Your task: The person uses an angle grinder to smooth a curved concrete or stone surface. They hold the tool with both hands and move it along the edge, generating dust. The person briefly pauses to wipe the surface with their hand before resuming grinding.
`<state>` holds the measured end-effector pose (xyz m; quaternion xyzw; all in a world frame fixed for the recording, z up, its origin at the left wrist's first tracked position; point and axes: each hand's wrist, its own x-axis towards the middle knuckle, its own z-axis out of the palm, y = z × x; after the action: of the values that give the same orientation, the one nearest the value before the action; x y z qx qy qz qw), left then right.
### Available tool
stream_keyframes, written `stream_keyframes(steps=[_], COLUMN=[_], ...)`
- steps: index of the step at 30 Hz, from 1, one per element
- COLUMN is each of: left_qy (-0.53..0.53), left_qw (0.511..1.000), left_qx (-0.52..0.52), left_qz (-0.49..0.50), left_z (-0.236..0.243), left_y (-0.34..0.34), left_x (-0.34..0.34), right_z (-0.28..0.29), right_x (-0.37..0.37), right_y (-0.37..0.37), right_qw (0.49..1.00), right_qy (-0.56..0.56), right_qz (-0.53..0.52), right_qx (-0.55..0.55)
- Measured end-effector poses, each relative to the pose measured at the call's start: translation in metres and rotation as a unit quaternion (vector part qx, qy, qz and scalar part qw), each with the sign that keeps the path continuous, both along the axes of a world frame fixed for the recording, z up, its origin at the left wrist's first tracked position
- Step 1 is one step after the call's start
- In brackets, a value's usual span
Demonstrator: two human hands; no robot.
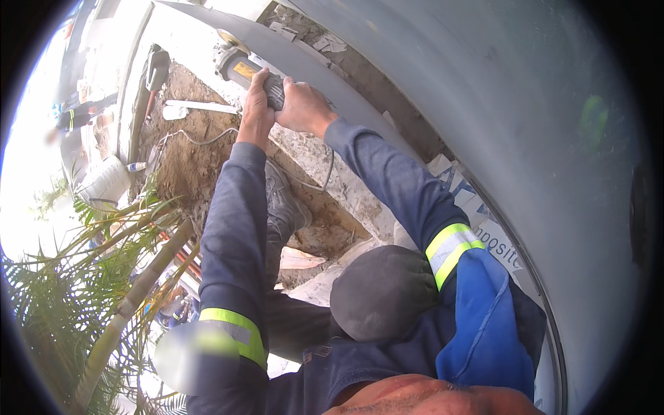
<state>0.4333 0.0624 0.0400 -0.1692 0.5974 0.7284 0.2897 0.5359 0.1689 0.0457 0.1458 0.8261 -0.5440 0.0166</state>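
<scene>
Both my arms stretch forward in dark blue sleeves with reflective bands. Together my hands grip an angle grinder (243,70), which has a grey body with a yellow label. My left hand (257,109) is closed around the grinder's side, thumb pointing up along it. The fingers of my right hand (303,108) wrap the rear of the body. At the far end of the tool, a pale round disc (234,41) sits beside a whitish ledge; I cannot tell whether they touch. A thin cord (328,176) curves below my right forearm.
A large grey curved panel (526,111) fills the right side. Dug soil (187,166) lies left of my shoe (280,194), with a shovel (157,72), a white strip (207,106) and a loose pale cable (200,142). Further left are a white bucket (104,183) and a palm (131,297).
</scene>
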Motion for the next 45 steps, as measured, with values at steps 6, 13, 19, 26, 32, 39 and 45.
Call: stream_keyframes(steps=[6, 13, 19, 26, 32, 39, 45], left_qy=[0.006, -0.002, -0.017, -0.022, -0.026, -0.021, -0.026], left_qw=[1.0, 1.0, 1.0, 1.0, 1.0, 1.0, 0.999], left_qx=[0.012, 0.01, 0.017, 0.015, 0.009, -0.011, 0.018], left_qz=[-0.002, 0.003, -0.009, -0.01, -0.01, -0.013, -0.025], left_z=[-0.008, -0.02, -0.029, -0.032, -0.022, -0.003, -0.008], left_y=[0.001, 0.002, -0.001, -0.002, 0.001, 0.009, 0.006], left_x=[-0.002, -0.005, -0.011, -0.01, 0.008, 0.032, 0.031], right_z=[0.007, 0.003, 0.001, 0.0, 0.005, 0.016, 0.005], right_x=[-0.003, -0.004, -0.004, -0.003, 0.01, 0.026, 0.022], right_y=[0.007, 0.01, 0.01, 0.011, 0.009, 0.019, 0.015], right_qw=[0.999, 0.997, 0.997, 0.997, 0.996, 0.994, 0.997], right_qy=[-0.039, -0.063, -0.065, -0.075, -0.088, -0.094, -0.069], right_qz=[0.023, 0.032, 0.034, 0.035, 0.031, 0.044, 0.042], right_qx=[0.013, 0.006, 0.012, -0.005, -0.015, -0.03, -0.016])
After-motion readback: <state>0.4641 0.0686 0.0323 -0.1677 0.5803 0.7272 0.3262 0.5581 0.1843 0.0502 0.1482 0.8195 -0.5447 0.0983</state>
